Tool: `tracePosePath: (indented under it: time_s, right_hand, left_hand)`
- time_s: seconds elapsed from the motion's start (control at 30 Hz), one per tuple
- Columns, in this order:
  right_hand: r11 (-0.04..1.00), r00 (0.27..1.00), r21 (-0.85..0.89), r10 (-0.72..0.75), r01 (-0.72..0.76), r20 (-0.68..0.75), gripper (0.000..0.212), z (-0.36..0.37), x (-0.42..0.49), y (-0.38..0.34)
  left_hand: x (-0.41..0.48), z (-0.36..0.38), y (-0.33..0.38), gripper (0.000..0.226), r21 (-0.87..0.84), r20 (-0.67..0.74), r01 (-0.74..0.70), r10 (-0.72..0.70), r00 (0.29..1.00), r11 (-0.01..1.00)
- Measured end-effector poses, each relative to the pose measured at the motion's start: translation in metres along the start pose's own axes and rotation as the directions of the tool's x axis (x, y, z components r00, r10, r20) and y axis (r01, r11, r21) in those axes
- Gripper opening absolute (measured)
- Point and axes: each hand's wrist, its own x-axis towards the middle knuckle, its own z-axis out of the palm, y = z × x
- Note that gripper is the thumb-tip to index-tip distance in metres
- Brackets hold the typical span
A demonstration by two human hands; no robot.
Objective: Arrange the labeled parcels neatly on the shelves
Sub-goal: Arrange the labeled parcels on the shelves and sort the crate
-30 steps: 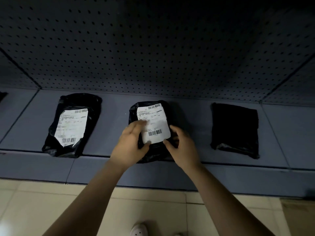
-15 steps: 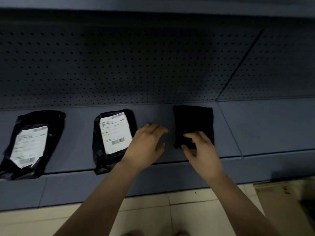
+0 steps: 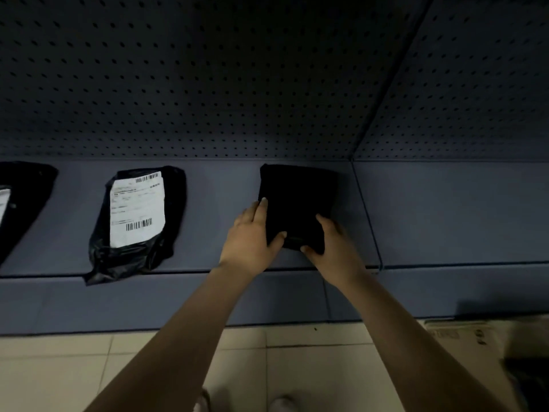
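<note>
Head view: gripping black parcel (image 3: 298, 200) on blue shelf (image 3: 445, 212).
Clasping left edge with left hand (image 3: 252, 239), near corner with right hand (image 3: 332, 248), well right of labelled parcel (image 3: 139, 215).

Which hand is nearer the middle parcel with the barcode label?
Left. The left hand, right of the middle parcel, holds the plain parcel on its left; the right hand holds its right side.

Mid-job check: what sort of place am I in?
Probably a parcel depot or pickup-point storeroom: blue shelf with pegboard back, black mailer bearing a barcoded shipping label, cardboard box on the tiled floor.
</note>
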Motion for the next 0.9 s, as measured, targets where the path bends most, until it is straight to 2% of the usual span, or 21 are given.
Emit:
tracePosePath:
  time_s: [0.1, 0.2, 0.27, 0.43, 0.63, 0.7, 0.77, 0.83, 0.9]
  right_hand:
    - [0.999, 1.0, 0.039, 0.016, -0.017, 0.02, 0.081, 0.01, 0.01, 0.009]
    - [0.999, 1.0, 0.051, -0.002, 0.002, 0.011, 0.077, 0.017, 0.018, 0.016]
    - [0.992, 1.0, 0.128, -0.002, 0.001, 0.01, 0.075, 0.019, 0.017, 0.021]
    - [0.972, 1.0, 0.234, -0.006, 0.009, -0.016, 0.073, 0.016, -0.002, 0.031]
    - [0.895, 0.992, 0.429, -0.097, 0.12, -0.076, 0.065, 0.0, -0.009, 0.01]
    - [0.878, 0.98, 0.435, -0.163, 0.198, -0.116, 0.06, -0.003, -0.007, -0.006]
    - [0.856, 0.955, 0.426, -0.246, 0.293, -0.164, 0.054, -0.003, -0.003, -0.023]
    - [0.832, 0.923, 0.403, -0.33, 0.383, -0.195, 0.05, 0.001, 0.002, -0.038]
    - [0.807, 0.895, 0.387, -0.4, 0.446, -0.199, 0.049, 0.01, 0.007, -0.052]
  left_hand:
    - [0.005, 0.011, 0.002, 0.078, -0.104, 0.094, 0.081, -0.072, 0.993, 0.991]
    - [0.007, 0.016, 0.0, 0.077, -0.119, 0.082, 0.092, -0.082, 0.993, 0.989]
    - [0.005, 0.017, -0.002, 0.075, -0.137, 0.06, 0.083, -0.075, 0.995, 0.987]
    - [-0.017, 0.025, 0.0, 0.069, -0.321, 0.033, 0.115, -0.111, 0.993, 0.94]
    - [-0.018, 0.012, -0.007, 0.061, -0.382, 0.111, 0.192, -0.162, 0.981, 0.904]
    - [-0.017, 0.001, -0.01, 0.056, -0.369, 0.117, 0.175, -0.141, 0.983, 0.913]
    - [-0.019, -0.013, -0.01, 0.056, -0.389, 0.04, 0.128, -0.122, 0.992, 0.912]
    - [-0.023, -0.029, -0.006, 0.054, -0.441, -0.098, -0.004, -0.044, 0.994, 0.898]
    - [-0.027, -0.042, -0.002, 0.051, -0.451, -0.157, -0.119, 0.053, 0.986, 0.885]
